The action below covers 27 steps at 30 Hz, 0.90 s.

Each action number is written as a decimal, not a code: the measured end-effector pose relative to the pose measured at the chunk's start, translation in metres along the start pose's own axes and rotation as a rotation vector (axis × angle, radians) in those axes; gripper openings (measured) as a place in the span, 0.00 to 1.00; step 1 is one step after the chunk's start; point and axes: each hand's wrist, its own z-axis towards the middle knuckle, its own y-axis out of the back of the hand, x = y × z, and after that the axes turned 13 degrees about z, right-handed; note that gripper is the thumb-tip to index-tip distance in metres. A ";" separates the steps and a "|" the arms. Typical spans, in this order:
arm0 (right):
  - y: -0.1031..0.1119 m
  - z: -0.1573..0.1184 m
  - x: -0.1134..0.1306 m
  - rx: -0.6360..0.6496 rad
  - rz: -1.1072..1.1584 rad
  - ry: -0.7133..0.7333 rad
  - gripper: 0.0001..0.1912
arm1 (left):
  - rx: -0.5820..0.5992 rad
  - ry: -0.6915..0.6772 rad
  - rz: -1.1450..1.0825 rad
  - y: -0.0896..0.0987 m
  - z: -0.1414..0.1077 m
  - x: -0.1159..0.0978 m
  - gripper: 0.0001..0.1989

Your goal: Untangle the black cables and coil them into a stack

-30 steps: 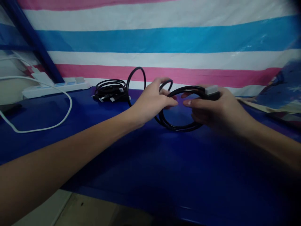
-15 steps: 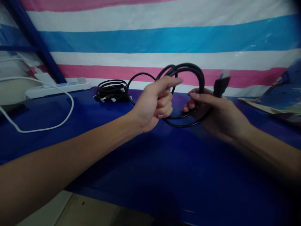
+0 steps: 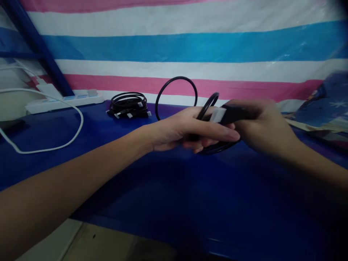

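Observation:
A black cable [image 3: 176, 78] is partly coiled between my two hands above the blue table. My left hand [image 3: 187, 128] is closed around the coil, its thumb stretched along the near side. My right hand [image 3: 261, 119], somewhat blurred, grips the cable near its black plug [image 3: 233, 114], whose pale metal end points left over my left thumb. One loose loop of the cable rises behind my left wrist. The lower loops hang under the fingers and are partly hidden by them.
Several coiled black cables with pale-tipped plugs [image 3: 127, 105] lie at the table's back. A white power strip [image 3: 65, 103] and a white cord [image 3: 78, 127] are at the left. Striped sheeting [image 3: 174, 47] hangs behind the blue table [image 3: 163, 195]. A blue patterned item [image 3: 326, 98] stands at right.
The plug has swung from upright at the right to lying leftward over my left hand. My hands have come together, and the coil has turned and dropped lower.

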 end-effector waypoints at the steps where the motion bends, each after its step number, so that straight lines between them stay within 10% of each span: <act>1: 0.003 0.001 0.001 0.023 -0.125 0.081 0.05 | 0.047 -0.012 -0.002 0.003 -0.001 -0.002 0.07; 11: -0.004 -0.012 0.000 -0.085 -0.694 0.555 0.27 | 0.137 0.168 0.170 -0.018 0.011 0.004 0.23; 15: -0.004 -0.007 0.001 -0.062 -0.776 0.573 0.14 | 0.217 0.157 0.105 -0.020 0.011 0.005 0.15; 19: -0.005 -0.002 0.001 -0.088 -0.637 0.340 0.21 | 0.174 0.174 0.204 -0.009 0.008 0.007 0.05; 23: -0.011 0.001 -0.004 -0.087 -0.183 -0.208 0.15 | -0.202 0.014 0.412 0.005 0.007 0.013 0.08; 27: -0.012 0.006 -0.013 -0.225 0.052 -0.309 0.15 | -0.486 -0.147 0.640 0.012 0.009 0.016 0.07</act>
